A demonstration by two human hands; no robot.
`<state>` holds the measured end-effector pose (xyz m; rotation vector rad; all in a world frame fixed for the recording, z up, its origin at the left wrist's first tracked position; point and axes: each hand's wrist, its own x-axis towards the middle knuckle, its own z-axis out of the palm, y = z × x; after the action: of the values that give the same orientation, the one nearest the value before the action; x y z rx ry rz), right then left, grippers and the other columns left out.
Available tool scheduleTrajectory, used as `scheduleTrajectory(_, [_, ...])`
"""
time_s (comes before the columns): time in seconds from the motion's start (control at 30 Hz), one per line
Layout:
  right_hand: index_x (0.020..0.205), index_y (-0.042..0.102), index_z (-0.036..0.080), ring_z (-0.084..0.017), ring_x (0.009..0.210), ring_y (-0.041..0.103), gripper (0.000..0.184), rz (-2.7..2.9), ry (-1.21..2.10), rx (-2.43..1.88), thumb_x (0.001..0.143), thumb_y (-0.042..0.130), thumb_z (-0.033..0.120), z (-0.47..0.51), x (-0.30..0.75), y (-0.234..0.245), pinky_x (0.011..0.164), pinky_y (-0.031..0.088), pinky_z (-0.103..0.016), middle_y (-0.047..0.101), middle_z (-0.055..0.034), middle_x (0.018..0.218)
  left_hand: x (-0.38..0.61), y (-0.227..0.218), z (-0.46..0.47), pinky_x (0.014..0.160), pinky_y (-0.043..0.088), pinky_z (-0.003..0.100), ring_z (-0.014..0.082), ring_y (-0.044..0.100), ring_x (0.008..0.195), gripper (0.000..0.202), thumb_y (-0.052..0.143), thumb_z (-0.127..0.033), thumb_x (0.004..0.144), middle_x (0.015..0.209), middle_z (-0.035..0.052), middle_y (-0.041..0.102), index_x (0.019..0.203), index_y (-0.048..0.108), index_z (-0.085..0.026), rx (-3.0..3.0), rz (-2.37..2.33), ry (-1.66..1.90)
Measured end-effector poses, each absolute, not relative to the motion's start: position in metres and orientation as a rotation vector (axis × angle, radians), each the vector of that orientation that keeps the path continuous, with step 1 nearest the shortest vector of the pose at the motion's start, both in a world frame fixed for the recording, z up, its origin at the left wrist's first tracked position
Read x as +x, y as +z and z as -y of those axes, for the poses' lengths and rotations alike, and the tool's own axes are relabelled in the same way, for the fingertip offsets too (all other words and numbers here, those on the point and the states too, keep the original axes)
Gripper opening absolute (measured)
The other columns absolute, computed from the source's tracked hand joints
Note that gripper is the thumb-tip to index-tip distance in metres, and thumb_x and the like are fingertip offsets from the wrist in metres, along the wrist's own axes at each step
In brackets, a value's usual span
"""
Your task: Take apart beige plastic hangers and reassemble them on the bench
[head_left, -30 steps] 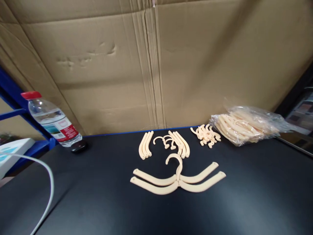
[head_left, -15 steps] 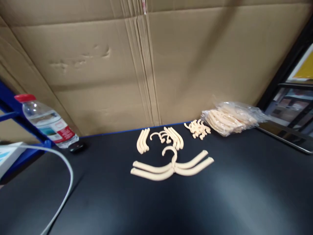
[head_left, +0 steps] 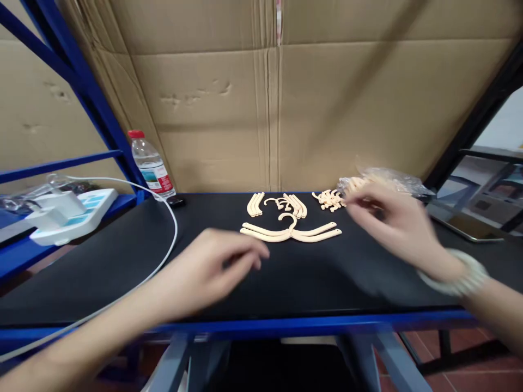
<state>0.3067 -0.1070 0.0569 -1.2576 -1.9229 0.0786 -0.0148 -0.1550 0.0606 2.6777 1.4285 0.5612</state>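
Note:
Above the dark tabletop, my left hand is slightly blurred, fingers loosely bent, thumb apart, holding nothing. It is nearest the left arms of a cream-coloured folding hanger, which lies spread with its hook toward the back. My right hand, smeared by motion, hovers at the right with fingers curved and a gap to the thumb; nothing shows in it. Behind it is a clear plastic bag of cream parts, partly hidden. Loose hanger arms, more arms with hooks and a pile of small hooks lie along the back.
A red-capped water bottle stands at the back left beside a small black object. A white cable curves over the table's left side from a white power strip. Cardboard walls the back; a dark-framed glossy panel is at right.
Both my hands have come into view over the table. The view has shifted back, so the front edge and power strip now show. The hanger and loose parts look unmoved.

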Motion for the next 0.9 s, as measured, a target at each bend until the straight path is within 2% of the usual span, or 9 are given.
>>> scheduleTrajectory(0.1, [0.085,0.069,0.017,-0.016,0.07,0.062,0.021,2.211,0.276,-1.179,0.081,0.052,0.028,0.026,0.254,0.08,0.064,0.047,-0.027,0.068,-0.0055,0.079,0.011,0.08,0.072,0.069,0.047,0.022,0.0142,0.064,0.075,0.03,0.044,-0.025,0.087,0.088,0.001,0.072,0.102,0.069,-0.02,2.572,-1.535,0.473])
scheduleTrajectory(0.17, [0.079,0.07,0.014,-0.014,0.071,0.062,0.018,2.344,0.222,-1.338,0.077,0.055,0.023,-0.018,0.226,0.078,0.064,0.044,-0.023,0.07,-0.0062,0.078,0.017,0.08,0.026,0.073,0.047,0.023,0.017,0.065,0.084,0.029,0.047,-0.023,0.084,0.096,0.0039,0.072,0.103,0.069,-0.018,2.585,-1.72,0.295])
scheduleTrajectory(0.23, [0.077,0.071,0.013,-0.017,0.075,0.063,0.02,2.389,0.151,-1.495,0.076,0.057,0.027,-0.05,0.205,0.07,0.063,0.043,-0.024,0.07,-0.0097,0.081,0.016,0.073,-0.008,0.076,0.047,0.025,0.0206,0.066,0.087,0.029,0.047,-0.028,0.084,0.093,0.0075,0.072,0.094,0.072,-0.017,2.565,-1.956,0.083])
scheduleTrajectory(0.33, [0.073,0.071,0.01,-0.022,0.071,0.064,0.026,2.441,0.16,-1.581,0.07,0.063,0.035,-0.075,0.188,0.053,0.055,0.041,-0.026,0.07,-0.015,0.077,0.009,0.059,-0.041,0.076,0.048,0.028,0.0246,0.066,0.091,0.034,0.044,-0.033,0.086,0.092,0.0137,0.071,0.092,0.072,-0.013,2.524,-2.092,0.08])
scheduleTrajectory(0.47, [0.077,0.073,0.01,-0.024,0.07,0.065,0.026,2.491,0.191,-1.641,0.061,0.067,0.03,-0.086,0.177,0.038,0.052,0.04,-0.026,0.07,-0.0157,0.073,0.011,0.049,-0.062,0.076,0.05,0.03,0.0275,0.066,0.091,0.036,0.054,-0.042,0.079,0.092,0.0155,0.071,0.09,0.072,-0.013,2.519,-2.12,0.032])
scheduleTrajectory(0.57, [0.078,0.074,0.009,-0.024,0.07,0.065,0.025,2.481,0.227,-1.666,0.06,0.067,0.026,-0.09,0.175,0.035,0.052,0.04,-0.026,0.07,-0.0159,0.074,0.019,0.046,-0.067,0.077,0.051,0.031,0.0291,0.066,0.093,0.037,0.059,-0.04,0.075,0.095,0.0175,0.07,0.096,0.071,-0.012,2.52,-2.13,-0.008])
scheduleTrajectory(0.7, [0.074,0.074,0.008,-0.021,0.067,0.063,0.024,2.408,0.287,-1.673,0.064,0.065,0.028,-0.093,0.183,0.041,0.051,0.039,-0.025,0.07,-0.0143,0.072,0.031,0.042,-0.065,0.083,0.05,0.031,0.029,0.064,0.101,0.04,0.061,-0.037,0.075,0.106,0.0185,0.067,0.106,0.068,-0.012,2.518,-2.15,-0.033])
scheduleTrajectory(0.9, [0.066,0.075,0.01,-0.018,0.068,0.061,0.019,2.239,0.357,-1.645,0.067,0.065,0.026,-0.089,0.202,0.045,0.055,0.038,-0.024,0.067,-0.0095,0.065,0.047,0.04,-0.067,0.087,0.05,0.033,0.0296,0.062,0.105,0.037,0.062,-0.029,0.076,0.109,0.0198,0.066,0.109,0.067,-0.012,2.463,-2.159,-0.043])
